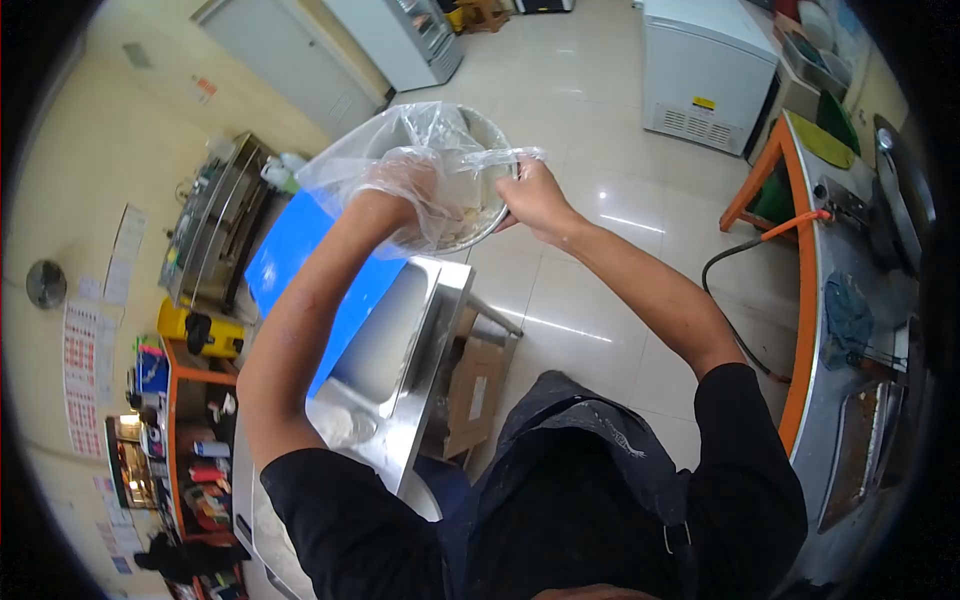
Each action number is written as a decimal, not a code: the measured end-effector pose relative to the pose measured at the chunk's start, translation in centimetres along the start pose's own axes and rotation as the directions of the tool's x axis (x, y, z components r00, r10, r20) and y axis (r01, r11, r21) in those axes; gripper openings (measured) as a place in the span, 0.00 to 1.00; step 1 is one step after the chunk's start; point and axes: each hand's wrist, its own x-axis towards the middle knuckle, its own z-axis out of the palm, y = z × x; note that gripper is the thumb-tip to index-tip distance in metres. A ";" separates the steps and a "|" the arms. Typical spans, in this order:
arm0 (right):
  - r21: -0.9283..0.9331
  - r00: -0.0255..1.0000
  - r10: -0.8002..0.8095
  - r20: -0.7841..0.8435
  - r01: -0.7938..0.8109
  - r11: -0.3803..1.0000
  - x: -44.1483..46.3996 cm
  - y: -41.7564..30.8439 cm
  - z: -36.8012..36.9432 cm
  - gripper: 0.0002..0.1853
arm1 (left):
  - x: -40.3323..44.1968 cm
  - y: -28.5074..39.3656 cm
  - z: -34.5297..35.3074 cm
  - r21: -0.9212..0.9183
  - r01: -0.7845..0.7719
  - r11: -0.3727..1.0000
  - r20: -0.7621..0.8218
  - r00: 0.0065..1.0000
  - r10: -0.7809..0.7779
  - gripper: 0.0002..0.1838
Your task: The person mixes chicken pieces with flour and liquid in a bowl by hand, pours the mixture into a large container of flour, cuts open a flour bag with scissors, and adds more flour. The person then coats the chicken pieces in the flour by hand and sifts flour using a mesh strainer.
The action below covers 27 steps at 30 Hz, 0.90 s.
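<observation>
A round metal bowl point(490, 128) is held up in front of me, tilted so its inside shows, with pale residue on its wall. A clear plastic bag point(340, 165) hangs over the bowl's left side and into its mouth. My left hand point(405, 178) is inside the bag, at the bowl's opening; the plastic blurs its fingers. My right hand point(538, 203) grips the bowl's right rim, thumb on the near side. A twisted strip of the bag's plastic lies across the rim above this hand.
Below the bowl stands a steel table point(425, 345) with a blue sheet point(300, 255) and a pale shallow tray point(385, 345). An orange-framed counter point(800, 370) with a gas hose point(710, 265) runs along the right. A white chest freezer point(705, 75) stands at the back.
</observation>
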 end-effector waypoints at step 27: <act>0.243 0.420 0.120 -0.900 0.253 0.937 27.1 -1.1 -63.7 0.18 | 81.1 32.5 -20.9 0.150 -0.924 0.352 -0.437 0.257 0.862 0.10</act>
